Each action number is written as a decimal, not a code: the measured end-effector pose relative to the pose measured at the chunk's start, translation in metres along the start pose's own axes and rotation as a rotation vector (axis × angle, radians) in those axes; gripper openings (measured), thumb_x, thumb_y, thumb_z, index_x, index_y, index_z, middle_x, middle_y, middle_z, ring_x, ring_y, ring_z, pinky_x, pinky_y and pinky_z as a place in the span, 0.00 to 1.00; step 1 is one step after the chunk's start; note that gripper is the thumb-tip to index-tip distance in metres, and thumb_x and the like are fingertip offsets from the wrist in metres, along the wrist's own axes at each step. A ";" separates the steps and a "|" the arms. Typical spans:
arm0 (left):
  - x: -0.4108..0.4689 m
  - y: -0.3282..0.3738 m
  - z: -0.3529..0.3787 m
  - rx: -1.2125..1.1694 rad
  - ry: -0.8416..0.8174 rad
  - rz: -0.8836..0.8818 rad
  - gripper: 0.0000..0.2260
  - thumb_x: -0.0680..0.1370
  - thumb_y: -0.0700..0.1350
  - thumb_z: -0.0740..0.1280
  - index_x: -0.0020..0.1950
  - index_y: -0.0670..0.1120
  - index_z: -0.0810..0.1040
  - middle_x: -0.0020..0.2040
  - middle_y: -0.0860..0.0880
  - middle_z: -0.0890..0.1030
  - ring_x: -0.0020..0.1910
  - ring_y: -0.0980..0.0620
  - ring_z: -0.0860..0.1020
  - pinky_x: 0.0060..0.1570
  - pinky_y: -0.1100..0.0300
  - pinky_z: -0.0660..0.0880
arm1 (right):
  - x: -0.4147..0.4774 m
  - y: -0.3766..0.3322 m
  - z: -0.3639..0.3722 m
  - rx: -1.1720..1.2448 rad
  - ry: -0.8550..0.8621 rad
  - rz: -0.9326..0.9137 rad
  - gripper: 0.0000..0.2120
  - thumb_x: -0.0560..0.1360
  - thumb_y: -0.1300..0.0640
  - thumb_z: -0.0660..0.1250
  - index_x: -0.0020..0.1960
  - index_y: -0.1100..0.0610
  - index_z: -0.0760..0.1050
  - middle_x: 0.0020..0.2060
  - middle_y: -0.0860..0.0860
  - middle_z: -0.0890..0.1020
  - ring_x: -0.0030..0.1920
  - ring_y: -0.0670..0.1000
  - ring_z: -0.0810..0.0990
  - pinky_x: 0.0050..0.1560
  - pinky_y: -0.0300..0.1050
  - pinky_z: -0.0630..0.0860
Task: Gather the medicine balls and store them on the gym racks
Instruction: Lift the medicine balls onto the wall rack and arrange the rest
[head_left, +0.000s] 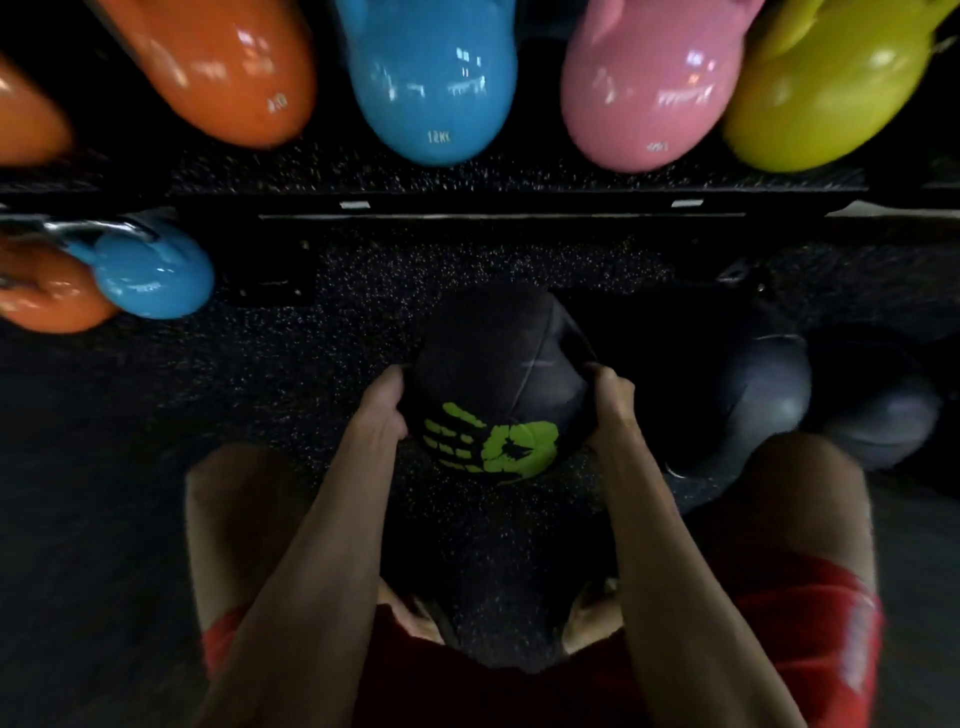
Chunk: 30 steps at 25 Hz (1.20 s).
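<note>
Two hands share the load here: your left hand (385, 415) and right hand (613, 410) clamp the black medicine ball (498, 364), the one with the green handprint, from opposite sides, with the fingers (601, 375) curled round its flanks. The ball is low in front of you, between your knees, over the speckled rubber floor (311, 374); I cannot tell whether it rests there or is just clear of it.

Slide your palms lower on the ball so the weight sits in them rather than on a side squeeze, which looks likely to slip on that smooth skin. Keep it close to your body and rise with your legs.

The rack shelf (519, 184) ahead is lined with kettlebells (434, 78), so it probably offers no room. The likelier home is to your right, beside the other dark balls (763, 395). Turn your feet rather than twist. Mind the shelf edge as you pass under it, and nest the ball against its neighbour so it cannot roll.
</note>
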<state>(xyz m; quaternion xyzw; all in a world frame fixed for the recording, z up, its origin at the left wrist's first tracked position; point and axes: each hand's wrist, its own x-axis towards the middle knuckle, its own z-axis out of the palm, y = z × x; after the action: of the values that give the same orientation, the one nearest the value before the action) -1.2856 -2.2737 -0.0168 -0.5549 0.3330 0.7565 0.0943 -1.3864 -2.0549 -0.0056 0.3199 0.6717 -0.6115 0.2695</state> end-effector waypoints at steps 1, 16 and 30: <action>-0.034 0.012 0.004 -0.007 0.002 0.016 0.18 0.85 0.51 0.56 0.59 0.40 0.79 0.54 0.41 0.80 0.57 0.41 0.78 0.63 0.49 0.75 | -0.029 -0.021 -0.005 0.006 -0.014 -0.007 0.06 0.77 0.62 0.66 0.53 0.62 0.78 0.42 0.55 0.81 0.42 0.53 0.80 0.42 0.45 0.77; -0.513 0.216 0.111 0.226 -0.035 0.316 0.14 0.83 0.54 0.60 0.46 0.48 0.80 0.47 0.47 0.84 0.43 0.49 0.81 0.38 0.56 0.76 | -0.411 -0.374 -0.091 0.147 -0.153 -0.262 0.15 0.64 0.55 0.71 0.49 0.60 0.82 0.48 0.62 0.85 0.48 0.60 0.83 0.49 0.53 0.81; -0.690 0.293 0.179 0.315 -0.113 0.764 0.15 0.83 0.48 0.57 0.45 0.44 0.79 0.39 0.45 0.86 0.44 0.44 0.81 0.52 0.51 0.78 | -0.544 -0.519 -0.148 0.268 -0.158 -0.737 0.08 0.66 0.56 0.71 0.40 0.60 0.80 0.42 0.57 0.84 0.46 0.59 0.82 0.45 0.50 0.74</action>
<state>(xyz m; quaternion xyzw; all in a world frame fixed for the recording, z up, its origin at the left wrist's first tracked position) -1.3217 -2.2308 0.7518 -0.3278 0.6207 0.7064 -0.0913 -1.4231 -1.9869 0.7569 0.0420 0.6327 -0.7723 0.0388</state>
